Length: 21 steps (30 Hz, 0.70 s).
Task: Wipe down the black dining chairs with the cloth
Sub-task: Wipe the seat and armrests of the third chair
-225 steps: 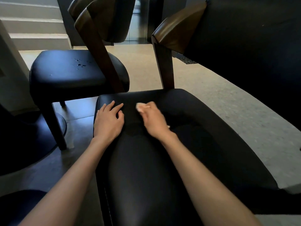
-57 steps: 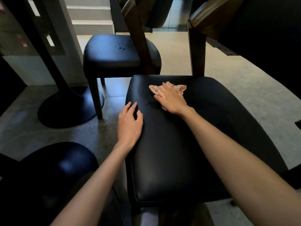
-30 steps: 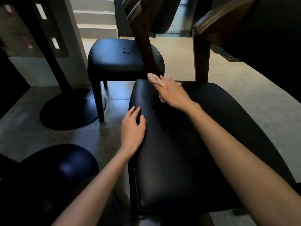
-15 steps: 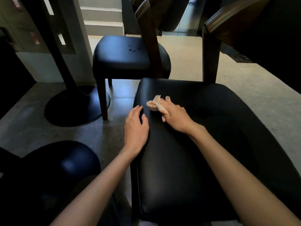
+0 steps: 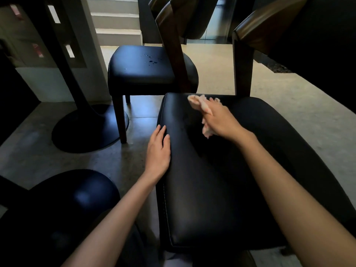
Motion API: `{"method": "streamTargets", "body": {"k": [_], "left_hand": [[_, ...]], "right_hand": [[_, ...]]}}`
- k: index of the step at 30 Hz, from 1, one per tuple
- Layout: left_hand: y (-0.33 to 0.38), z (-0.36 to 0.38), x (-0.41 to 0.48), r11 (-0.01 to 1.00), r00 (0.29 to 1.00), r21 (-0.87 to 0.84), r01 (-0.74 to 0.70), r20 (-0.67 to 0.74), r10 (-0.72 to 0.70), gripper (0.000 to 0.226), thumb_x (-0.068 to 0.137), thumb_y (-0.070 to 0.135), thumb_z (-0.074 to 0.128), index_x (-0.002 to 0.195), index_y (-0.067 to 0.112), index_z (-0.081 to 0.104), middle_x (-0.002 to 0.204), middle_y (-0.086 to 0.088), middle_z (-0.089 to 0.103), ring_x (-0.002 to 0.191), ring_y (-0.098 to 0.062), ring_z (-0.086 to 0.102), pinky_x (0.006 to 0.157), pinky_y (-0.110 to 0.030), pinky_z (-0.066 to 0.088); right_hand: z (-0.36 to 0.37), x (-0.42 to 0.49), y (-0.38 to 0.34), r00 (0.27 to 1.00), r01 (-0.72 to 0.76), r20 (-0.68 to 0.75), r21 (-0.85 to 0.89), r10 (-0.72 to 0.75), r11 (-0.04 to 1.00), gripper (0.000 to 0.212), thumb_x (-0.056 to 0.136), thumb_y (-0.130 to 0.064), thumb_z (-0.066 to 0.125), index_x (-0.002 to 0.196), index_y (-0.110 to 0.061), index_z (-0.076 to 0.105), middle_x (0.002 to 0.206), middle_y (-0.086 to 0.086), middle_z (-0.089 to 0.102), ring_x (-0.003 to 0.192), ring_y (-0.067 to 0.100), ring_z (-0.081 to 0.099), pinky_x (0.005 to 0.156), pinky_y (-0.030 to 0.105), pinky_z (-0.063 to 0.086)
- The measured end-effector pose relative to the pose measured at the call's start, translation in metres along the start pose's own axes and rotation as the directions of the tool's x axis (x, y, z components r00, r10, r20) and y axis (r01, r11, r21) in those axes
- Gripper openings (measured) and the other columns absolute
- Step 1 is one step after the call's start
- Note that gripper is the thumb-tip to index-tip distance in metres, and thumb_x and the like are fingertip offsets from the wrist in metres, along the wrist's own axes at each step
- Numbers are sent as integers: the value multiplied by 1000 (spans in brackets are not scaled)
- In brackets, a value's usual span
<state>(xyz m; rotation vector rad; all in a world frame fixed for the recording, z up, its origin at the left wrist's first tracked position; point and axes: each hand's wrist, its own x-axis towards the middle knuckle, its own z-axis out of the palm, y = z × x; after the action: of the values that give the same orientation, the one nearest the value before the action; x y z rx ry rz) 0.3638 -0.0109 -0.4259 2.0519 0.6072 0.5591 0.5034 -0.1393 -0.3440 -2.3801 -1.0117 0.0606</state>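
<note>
A black padded dining chair seat [image 5: 212, 189] fills the lower middle of the head view. My right hand [image 5: 221, 120] holds a crumpled pale pink cloth [image 5: 200, 104] against the far left part of this seat, near the wooden back post. My left hand [image 5: 159, 151] rests flat, fingers straight, on the seat's left edge. A second black chair [image 5: 146, 72] stands behind, with small wet spots [image 5: 151, 61] on its seat.
A dark round table base [image 5: 86, 130] and its pedestal stand on the floor at left. A dark rounded seat [image 5: 73, 205] lies at lower left. Wooden chair backs [image 5: 173, 41] rise behind both seats. Pale steps [image 5: 117, 26] are at the far back.
My right hand has pushed the cloth away from me toward the seat's far edge, after drawing it back half a second ago. My left hand has stayed on the seat's edge.
</note>
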Motion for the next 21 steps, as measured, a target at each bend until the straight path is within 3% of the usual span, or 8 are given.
{"method": "streamTargets", "body": {"k": [4, 7, 9, 12, 18, 21], "left_hand": [[-1, 1, 1, 1000, 999, 13, 2, -53, -1, 45, 103, 25, 39, 147, 14, 38, 153, 2, 34, 142, -8, 26, 113, -20, 16], [-1, 3, 0, 1000, 996, 18, 0, -92, 1, 44, 102, 24, 41, 145, 14, 41, 151, 3, 38, 140, -8, 30, 115, -22, 19], [-1, 4, 2, 1000, 993, 13, 1, -120, 0, 42, 102, 21, 40, 143, 14, 44, 149, 3, 41, 138, -8, 32, 115, -22, 21], [-1, 6, 4, 1000, 989, 6, -1, -146, 2, 40, 101, 13, 39, 139, 11, 49, 146, 0, 45, 136, -9, 37, 112, -18, 21], [-2, 2, 1, 997, 988, -78, 2, -152, -14, 45, 96, -2, 35, 137, 8, 51, 145, -3, 46, 136, -11, 38, 113, -19, 23], [-4, 1, 0, 994, 991, -110, -3, -134, -12, 46, 96, -4, 34, 136, 9, 52, 146, -4, 45, 137, -12, 37, 115, -23, 24]], "right_hand": [[48, 70, 15, 994, -11, 106, -259, 40, 966, 63, 91, -16, 38, 151, -30, 29, 154, 12, 33, 141, 35, 28, 116, 51, 8], [61, 74, 10, 998, 50, 41, -389, -36, 920, 49, 99, -20, 32, 146, -30, 36, 147, 10, 40, 138, 30, 33, 112, 50, 14], [56, 62, 6, 995, 103, 43, -310, -95, 945, 45, 102, -18, 35, 147, -23, 37, 149, 9, 40, 136, 27, 35, 109, 37, 16], [51, 32, 4, 986, 150, 74, -27, -147, 988, 40, 106, -25, 33, 144, -20, 44, 150, 7, 41, 139, 24, 35, 110, 25, 15], [47, -54, -5, 960, 180, 173, 224, -221, 958, 40, 101, -39, 36, 134, -30, 56, 143, -10, 49, 137, 10, 39, 117, 39, 27], [31, -80, -11, 953, 198, 196, 182, -233, 963, 34, 101, -37, 41, 130, -37, 58, 141, -19, 50, 136, 7, 39, 113, 42, 31]]}}
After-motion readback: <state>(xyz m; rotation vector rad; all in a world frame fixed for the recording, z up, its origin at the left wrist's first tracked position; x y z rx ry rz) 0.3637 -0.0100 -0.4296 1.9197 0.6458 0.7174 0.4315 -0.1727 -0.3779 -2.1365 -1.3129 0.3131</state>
